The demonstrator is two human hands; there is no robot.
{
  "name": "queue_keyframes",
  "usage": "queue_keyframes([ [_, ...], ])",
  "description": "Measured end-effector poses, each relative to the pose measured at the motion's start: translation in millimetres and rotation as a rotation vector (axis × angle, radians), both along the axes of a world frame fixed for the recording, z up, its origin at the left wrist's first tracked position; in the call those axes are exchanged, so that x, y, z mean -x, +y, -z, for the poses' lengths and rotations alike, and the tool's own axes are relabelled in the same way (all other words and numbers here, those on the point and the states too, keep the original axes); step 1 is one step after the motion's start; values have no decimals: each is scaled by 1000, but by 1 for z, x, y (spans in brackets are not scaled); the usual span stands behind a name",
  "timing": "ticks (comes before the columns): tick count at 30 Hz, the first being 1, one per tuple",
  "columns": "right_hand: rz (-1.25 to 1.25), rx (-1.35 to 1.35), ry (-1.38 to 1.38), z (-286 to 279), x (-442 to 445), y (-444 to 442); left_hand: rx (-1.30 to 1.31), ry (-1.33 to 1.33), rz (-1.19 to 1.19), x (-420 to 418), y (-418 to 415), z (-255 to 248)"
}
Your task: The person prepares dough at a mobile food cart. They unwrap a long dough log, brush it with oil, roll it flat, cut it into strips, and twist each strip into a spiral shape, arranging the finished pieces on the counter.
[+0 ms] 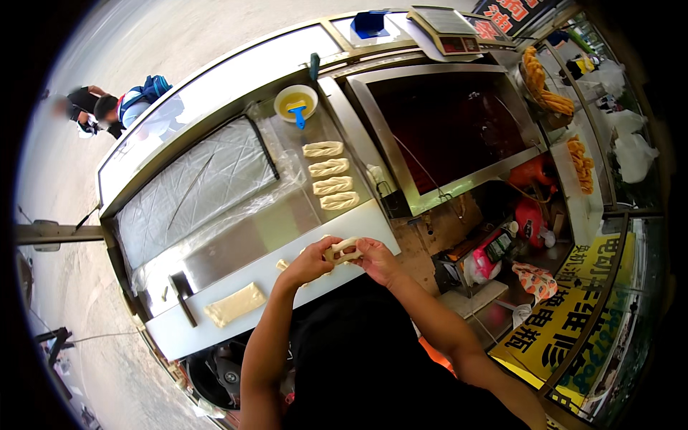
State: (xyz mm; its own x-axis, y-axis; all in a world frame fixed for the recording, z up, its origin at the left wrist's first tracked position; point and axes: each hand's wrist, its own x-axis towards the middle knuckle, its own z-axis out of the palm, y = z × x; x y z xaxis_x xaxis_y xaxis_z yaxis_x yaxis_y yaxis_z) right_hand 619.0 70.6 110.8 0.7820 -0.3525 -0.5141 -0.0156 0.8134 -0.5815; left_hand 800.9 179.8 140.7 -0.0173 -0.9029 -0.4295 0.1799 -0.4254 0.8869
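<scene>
My left hand [314,263] and my right hand [379,260] hold a looped piece of raw dough [343,251] between them, above a white cutting board [177,336]. More dough on the board is partly hidden behind my left hand. Further left lies a flat slab of dough [235,305], beside a dough cutter [184,301] with a dark handle. Beyond the board, several twisted dough pieces [332,185] lie in a column on the metal counter. Past them stands a white bowl [284,98] of yellow liquid with a blue-handled brush [298,118] in it.
At the right is a metal-framed fryer vat [376,107] of dark oil, with a thin metal rod across it. Fried dough twists [553,102] fill a basket; more lie on a tray [564,177]. Plastic film covers a panel [199,166]. A scale [446,27] stands behind; two people are outside.
</scene>
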Motion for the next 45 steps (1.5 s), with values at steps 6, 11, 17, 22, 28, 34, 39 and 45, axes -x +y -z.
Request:
queue_keyframes([
  [6,-43,376,368,8,-25,6,-163,149,-599,-8,30,34],
  [11,94,275,474,45,-51,21,-41,-598,-638,-5,27,57],
  [17,158,-276,198,7,-84,20,-32,-529,-411,7,24,-11],
  [22,-142,-203,144,17,-89,17,-74,-635,-629,-1,37,40],
  [28,-309,562,541,35,-110,14,-125,329,-888,-35,54,55],
  [34,-247,1001,465,69,-143,-1,-146,343,-988,-83,63,72],
  [39,-355,1120,541,59,-154,-7,-276,-720,-829,-89,67,89],
  [45,-109,1094,525,47,-71,-24,-103,-936,-419,-19,21,76],
])
